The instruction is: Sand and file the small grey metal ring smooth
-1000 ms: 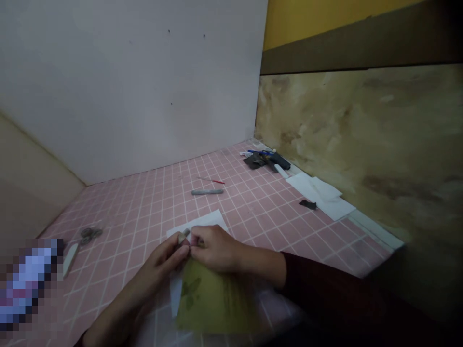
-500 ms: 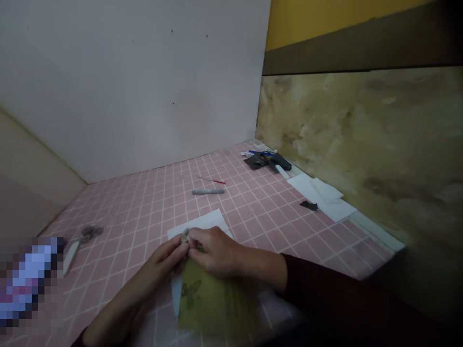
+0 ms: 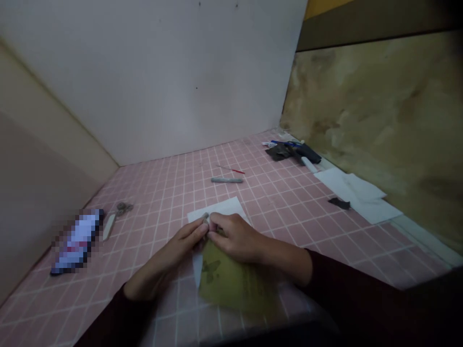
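My left hand (image 3: 181, 243) and my right hand (image 3: 237, 236) meet at the fingertips, both pinched closed. Between them is a small greyish piece (image 3: 206, 216), mostly hidden by the fingers; I cannot tell its kind. Under my right hand a yellow-green sheet (image 3: 231, 289) with a dark butterfly print spreads towards me, blurred at its near edge. A white sheet of paper (image 3: 231, 206) lies flat on the table behind and beneath the hands. Beyond it are a grey rod (image 3: 226, 180) and a thin red-handled tool (image 3: 237, 171).
Scissors (image 3: 123, 208), a white strip (image 3: 109, 226) and a pixelated blue-and-white object (image 3: 79, 243) lie at left on the pink tiled surface (image 3: 159, 193). Dark scraps (image 3: 280, 152), white papers (image 3: 358, 197) and a small black scrap (image 3: 339, 203) line the right side.
My view has tilted down and turned left, so everything sits further right and higher. Both hands stay together on the small greyish piece.
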{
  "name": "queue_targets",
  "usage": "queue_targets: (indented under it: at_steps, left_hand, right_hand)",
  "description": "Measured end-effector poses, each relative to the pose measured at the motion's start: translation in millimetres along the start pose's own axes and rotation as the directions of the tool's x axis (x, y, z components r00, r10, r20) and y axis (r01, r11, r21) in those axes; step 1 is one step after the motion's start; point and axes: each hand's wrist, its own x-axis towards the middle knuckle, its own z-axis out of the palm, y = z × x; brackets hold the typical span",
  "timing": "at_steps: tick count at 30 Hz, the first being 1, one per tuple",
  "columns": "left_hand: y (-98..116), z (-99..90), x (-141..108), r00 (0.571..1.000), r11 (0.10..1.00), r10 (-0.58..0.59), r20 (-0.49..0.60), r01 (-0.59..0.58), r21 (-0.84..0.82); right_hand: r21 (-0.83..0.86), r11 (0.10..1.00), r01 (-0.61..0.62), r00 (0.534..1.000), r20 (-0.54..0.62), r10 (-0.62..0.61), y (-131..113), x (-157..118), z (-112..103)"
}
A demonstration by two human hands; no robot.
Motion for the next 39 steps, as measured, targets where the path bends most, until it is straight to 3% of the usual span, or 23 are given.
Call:
queue_targets:
  at_steps: [3,6,8,10,12,14,17,19,21,22,23,25,27,28,31,33,35,37,39]
  left_hand:
    - [4.5,-2.0,-3.4,0.999,0.998,0.019,-0.032,-0.017,0.059]
    - [10.3,-3.2,-6.8,0.993,0.979,0.116,-0.029,-0.110,0.171]
    - [10.9,-2.0,-6.7,0.992,0.980,0.116,-0.041,-0.108,0.170]
    - [8.9,0.6,-5.1,0.997,0.993,0.051,-0.066,-0.044,0.111]
    - [6.4,3.4,-3.5,0.997,0.999,-0.024,-0.067,0.026,0.039]
    - [6.0,5.1,-3.4,0.997,0.999,-0.049,-0.062,0.049,0.000]
    - [10.9,5.3,-6.4,0.996,1.000,0.012,-0.092,-0.010,0.028]
    - [14.8,4.5,-8.5,0.992,0.998,0.059,-0.108,-0.054,0.044]
    - [15.1,3.4,-8.4,0.994,0.998,0.059,-0.094,-0.056,0.030]
    - [13.2,2.8,-7.4,0.996,0.999,0.041,-0.082,-0.040,0.011]
    - [10.2,2.1,-5.9,0.998,1.000,0.013,-0.066,-0.014,-0.012]
    - [2.7,1.1,-2.7,0.998,0.997,-0.050,-0.039,0.048,-0.059]
    - [-2.4,0.7,-1.1,0.996,0.993,-0.082,-0.030,0.079,-0.085]
    - [-2.8,0.8,-1.2,0.996,0.994,-0.074,-0.040,0.071,-0.081]
    - [5.0,1.3,-4.7,0.997,0.999,0.014,-0.081,-0.011,0.032]
    - [11.9,1.2,-6.9,0.993,0.988,0.092,-0.078,-0.081,0.133]
    - [14.1,0.4,-6.9,0.991,0.980,0.120,-0.059,-0.108,0.168]
    - [10.2,-0.6,-4.8,0.996,0.991,0.076,-0.048,-0.070,0.119]
    - [3.8,-1.2,-2.1,1.000,1.000,-0.009,-0.026,0.009,0.010]
  right_hand:
    - [0.162,0.968,-0.194,0.981,0.039,0.190,2.7,5.0,2.5]
    - [0.420,0.765,-0.489,0.872,0.264,0.412,8.3,10.9,4.0]
    - [0.468,0.678,-0.567,0.823,0.342,0.453,8.8,11.5,3.3]
    - [0.388,0.794,-0.468,0.883,0.232,0.408,5.3,8.9,1.7]
    - [0.214,0.943,-0.256,0.966,0.071,0.247,-0.4,5.2,0.1]
    - [0.095,0.986,-0.134,0.991,0.005,0.134,-4.5,3.1,-0.6]
    - [0.185,0.948,-0.260,0.966,0.055,0.254,-3.0,5.5,0.3]
    - [0.332,0.837,-0.434,0.900,0.198,0.388,1.3,8.5,1.6]
    - [0.411,0.736,-0.538,0.841,0.315,0.440,4.3,9.8,2.4]
    - [0.404,0.745,-0.530,0.846,0.307,0.436,4.6,9.3,2.6]
    - [0.364,0.803,-0.471,0.880,0.246,0.405,3.9,8.2,2.6]
    - [0.203,0.946,-0.253,0.967,0.074,0.243,0.6,4.9,2.3]
    - [0.058,0.994,-0.092,0.996,-0.007,0.093,-2.7,2.6,1.7]
    - [0.042,0.996,-0.081,0.997,-0.014,0.082,-3.4,2.5,1.4]
    - [0.245,0.924,-0.294,0.956,0.079,0.283,-1.1,6.2,0.7]
    - [0.432,0.762,-0.483,0.875,0.259,0.408,2.1,9.4,0.5]
    - [0.497,0.651,-0.574,0.818,0.369,0.441,3.9,10.3,0.6]
    - [0.433,0.762,-0.482,0.876,0.259,0.407,3.3,8.2,1.1]
    - [0.235,0.937,-0.260,0.966,0.057,0.253,0.9,4.4,1.6]
